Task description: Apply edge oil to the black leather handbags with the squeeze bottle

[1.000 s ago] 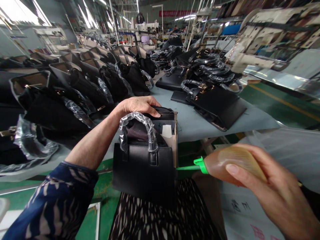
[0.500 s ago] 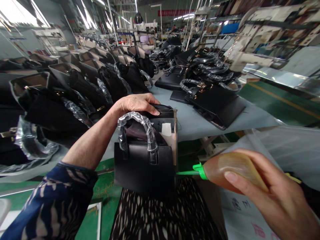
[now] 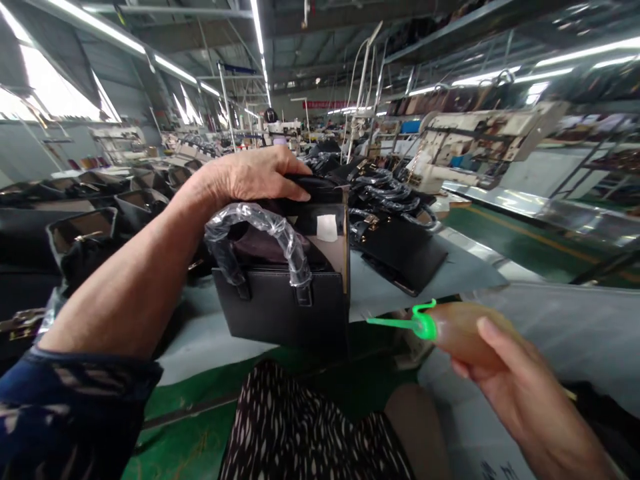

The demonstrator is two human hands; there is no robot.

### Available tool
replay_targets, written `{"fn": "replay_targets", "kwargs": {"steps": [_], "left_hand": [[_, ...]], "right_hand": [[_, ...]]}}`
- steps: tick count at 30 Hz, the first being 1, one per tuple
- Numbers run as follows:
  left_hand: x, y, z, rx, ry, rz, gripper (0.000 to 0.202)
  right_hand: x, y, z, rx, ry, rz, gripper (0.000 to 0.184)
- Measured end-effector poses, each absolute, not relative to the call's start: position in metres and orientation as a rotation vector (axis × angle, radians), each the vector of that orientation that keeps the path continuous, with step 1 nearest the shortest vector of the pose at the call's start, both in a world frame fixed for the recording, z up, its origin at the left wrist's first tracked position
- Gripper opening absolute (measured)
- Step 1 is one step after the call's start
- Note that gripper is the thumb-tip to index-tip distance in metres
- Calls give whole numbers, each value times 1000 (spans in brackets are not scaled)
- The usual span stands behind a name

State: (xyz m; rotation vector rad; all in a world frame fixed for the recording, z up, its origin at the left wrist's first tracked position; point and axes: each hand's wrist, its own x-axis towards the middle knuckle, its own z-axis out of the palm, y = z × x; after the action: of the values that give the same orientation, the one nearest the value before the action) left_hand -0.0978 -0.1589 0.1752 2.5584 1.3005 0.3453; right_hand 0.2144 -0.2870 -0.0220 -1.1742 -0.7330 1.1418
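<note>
My left hand grips the far top edge of a black handbag and holds it raised in front of me. The bag's handle is wrapped in clear plastic, and a pale paper tag shows inside its open side. My right hand is wrapped around a brownish squeeze bottle with a green nozzle. The nozzle tip points left and sits just right of the bag's lower right corner, a little apart from it.
Rows of black handbags with wrapped handles stand on the grey table to the left and behind. More bags lie flat at centre right. A green floor and shelving lie to the right. My patterned lap is below.
The left hand has lifted the bag higher and the view has tilted up. The bottle's nozzle has drawn back from the bag's side and now sits slightly clear of it.
</note>
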Motion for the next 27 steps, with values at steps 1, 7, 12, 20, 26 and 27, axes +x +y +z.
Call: {"fn": "replay_targets", "kwargs": {"steps": [1,7,12,20,26,27], "left_hand": [[-96,-159,182,2663,1327,305,24],[-85,-170,162,3035,1533,369,16],[-73,-194,114,3079,1797,261,18],[-76,-217,89,3146,1769,286,17],[-78,-227,71,3150,1699,423,17],[-79,-228,69,3161,1673,456,17]], "right_hand": [[216,-283,-23,-1155,-695,1153,31],[215,-262,-32,-1105,-651,1167,37],[209,-253,-40,-1100,-763,1132,40],[206,-240,-42,-1201,-948,946,41],[195,-234,-30,-1306,-1102,752,47],[193,-233,-29,-1320,-1122,719,47]]}}
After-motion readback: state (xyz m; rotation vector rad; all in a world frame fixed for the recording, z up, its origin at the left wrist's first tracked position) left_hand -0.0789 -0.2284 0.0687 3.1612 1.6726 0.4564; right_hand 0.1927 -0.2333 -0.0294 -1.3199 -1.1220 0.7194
